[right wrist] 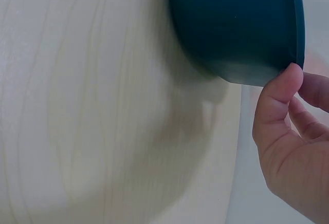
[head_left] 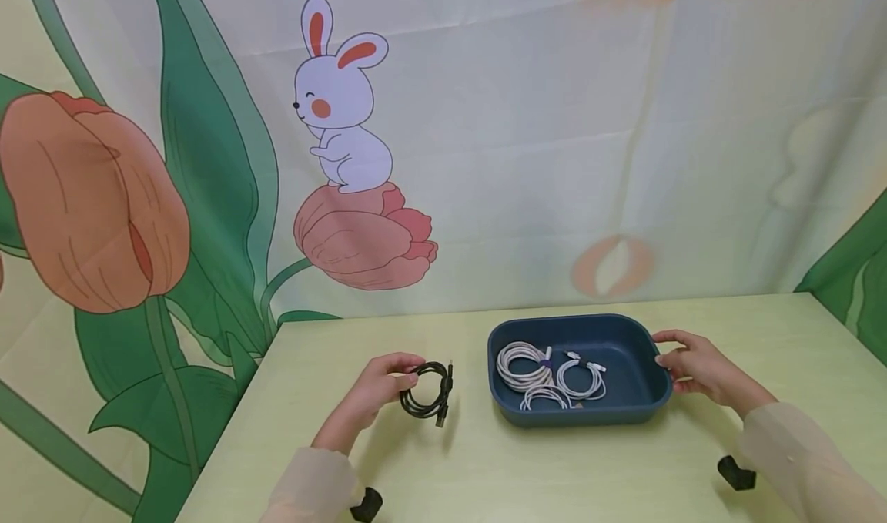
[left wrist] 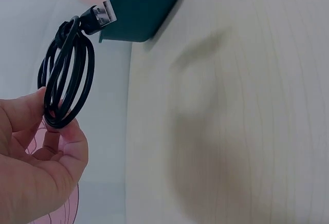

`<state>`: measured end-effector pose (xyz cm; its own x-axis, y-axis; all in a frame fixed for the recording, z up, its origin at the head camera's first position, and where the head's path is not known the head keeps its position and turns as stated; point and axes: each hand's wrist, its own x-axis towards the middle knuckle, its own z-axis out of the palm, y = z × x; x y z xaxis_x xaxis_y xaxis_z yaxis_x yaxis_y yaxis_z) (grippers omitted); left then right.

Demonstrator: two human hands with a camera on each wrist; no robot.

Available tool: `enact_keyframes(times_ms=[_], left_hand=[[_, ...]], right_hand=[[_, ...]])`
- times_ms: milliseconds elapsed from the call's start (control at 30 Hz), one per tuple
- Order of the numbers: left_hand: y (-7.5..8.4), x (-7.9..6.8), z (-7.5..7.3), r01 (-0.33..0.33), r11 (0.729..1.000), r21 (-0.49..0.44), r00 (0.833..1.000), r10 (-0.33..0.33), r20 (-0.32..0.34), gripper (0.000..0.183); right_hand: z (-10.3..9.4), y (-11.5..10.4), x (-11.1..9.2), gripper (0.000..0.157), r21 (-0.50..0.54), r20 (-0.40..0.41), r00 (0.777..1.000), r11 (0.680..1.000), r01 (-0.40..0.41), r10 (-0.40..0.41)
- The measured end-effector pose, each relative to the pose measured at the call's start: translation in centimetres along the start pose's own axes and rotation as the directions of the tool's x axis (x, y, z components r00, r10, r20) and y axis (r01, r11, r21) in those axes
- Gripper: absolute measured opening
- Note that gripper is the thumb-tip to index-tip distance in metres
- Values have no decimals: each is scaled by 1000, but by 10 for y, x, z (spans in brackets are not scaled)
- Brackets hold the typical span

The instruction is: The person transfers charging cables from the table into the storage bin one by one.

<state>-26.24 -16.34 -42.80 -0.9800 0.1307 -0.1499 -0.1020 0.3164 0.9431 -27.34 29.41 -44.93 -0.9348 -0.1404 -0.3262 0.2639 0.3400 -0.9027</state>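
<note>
My left hand (head_left: 379, 385) pinches a coiled black USB cable (head_left: 443, 390) between thumb and fingers, raised over the table left of a dark blue bin (head_left: 574, 415). In the left wrist view the metal USB plug (left wrist: 105, 13) sticks out at the top of the coil. My right hand (head_left: 703, 365) holds the bin's right end at the rim, with the thumb (right wrist: 280, 93) against the outer wall. Inside the bin, toward its left, lie a thick coil of white cable (head_left: 509, 373) and a smaller white cable coil (head_left: 585, 393), with another white loop (head_left: 543, 393) in front.
The bin stands on a pale wood-grain table (head_left: 527, 477) near its back edge. Behind it hangs a cloth backdrop (head_left: 513, 161) printed with a rabbit and tulips. A black piece (head_left: 367, 505) shows by the left sleeve, another black piece (head_left: 736, 474) by the right.
</note>
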Motion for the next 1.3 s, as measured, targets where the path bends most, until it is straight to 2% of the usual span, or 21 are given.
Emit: enact_keyframes(times_ms=[500, 800, 1000, 1300], left_hand=[[13, 0, 16, 4, 997, -77, 1000, -5, 0, 25], [17, 3, 28, 2, 994, -109, 1000, 0, 16, 25], [26, 1, 37, -4, 992, -128, 999, 9, 39, 27], [24, 10, 46, -6, 991, -136, 999, 11, 36, 26]], right_hand=[[-1, -1, -1, 50, 3, 1, 1000, 1000, -8, 8], [-1, -2, -3, 49, 4, 20, 999, 1000, 27, -27], [-1, -1, -2, 49, 8, 21, 999, 1000, 27, -27], [-3, 0, 0, 50, 11, 26, 999, 1000, 29, -30]])
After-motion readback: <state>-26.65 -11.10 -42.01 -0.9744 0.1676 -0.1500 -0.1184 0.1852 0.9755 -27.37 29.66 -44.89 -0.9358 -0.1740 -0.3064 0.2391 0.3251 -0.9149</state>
